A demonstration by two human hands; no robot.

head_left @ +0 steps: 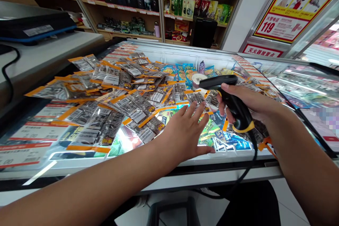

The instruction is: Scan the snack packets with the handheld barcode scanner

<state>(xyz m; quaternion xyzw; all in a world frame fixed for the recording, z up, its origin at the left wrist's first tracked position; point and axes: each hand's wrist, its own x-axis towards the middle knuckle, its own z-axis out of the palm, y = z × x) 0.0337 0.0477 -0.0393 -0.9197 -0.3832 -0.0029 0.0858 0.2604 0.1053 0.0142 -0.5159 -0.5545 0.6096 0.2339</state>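
Observation:
Wrapped round the handle of a black barcode scanner [235, 107] is my right hand [238, 95]; the scanner's head points left over the glass counter [185, 166]. My left hand [182, 130] is spread palm down, fingers apart and holding nothing, just in front of small clear packets with orange edges. A heap of these packets [135, 106] covers the left and middle of the counter top, their printed labels and barcodes facing up. Whether my left fingertips touch a packet I cannot tell. More packets lie partly hidden behind my right hand and forearm.
The scanner's cable [253, 155] hangs over the counter's front edge. Blue snack bags [185, 72] and a round white lid [198, 78] show at the back. A scale [34, 21] stands at left, shelves [127, 7] behind, and a dark stool [173, 212] below.

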